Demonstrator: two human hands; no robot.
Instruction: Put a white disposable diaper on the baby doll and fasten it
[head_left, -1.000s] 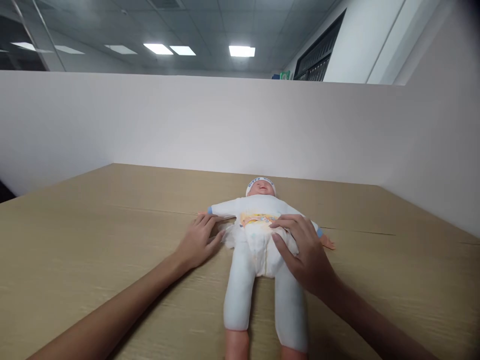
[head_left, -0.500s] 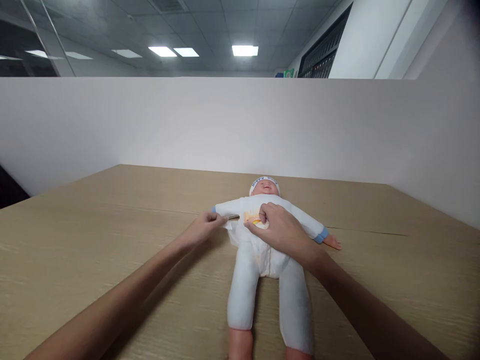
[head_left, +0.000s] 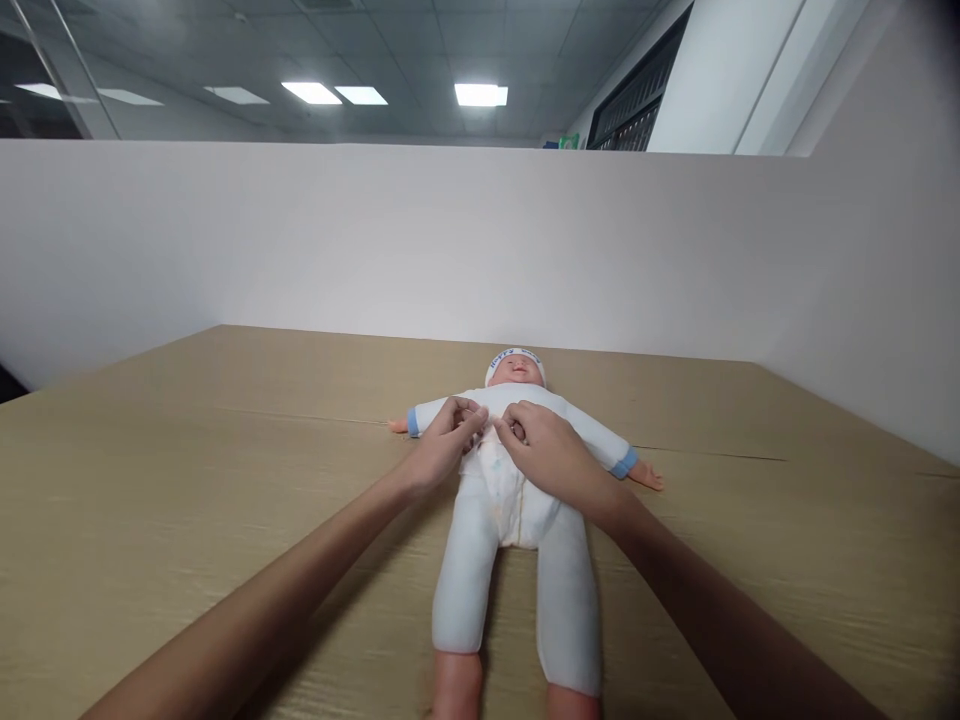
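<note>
A baby doll (head_left: 466, 560) in a white outfit with blue cuffs lies on its back, head away from me, arms spread. Around its hips sits a white diaper (head_left: 512, 505). My left hand (head_left: 448, 440) is closed at the doll's belly, pinching the diaper's side tab near the waist. Close beside it, my right hand (head_left: 544, 445) is closed too, with thumb and fingertips at the diaper's front waist edge. The fingers hide most of the waistband and the print on the doll's chest.
The doll rests on a wide tan tabletop (head_left: 300, 560) with a thin seam across it. A white partition (head_left: 480, 240) rises behind the table's far edge. Beyond it are ceiling lights (head_left: 481, 95) and a dark barred window (head_left: 637, 85).
My left hand has moved right and inward, bringing the diaper's side tab from beside the hip onto the belly, near my right hand. The view has shifted slightly.
</note>
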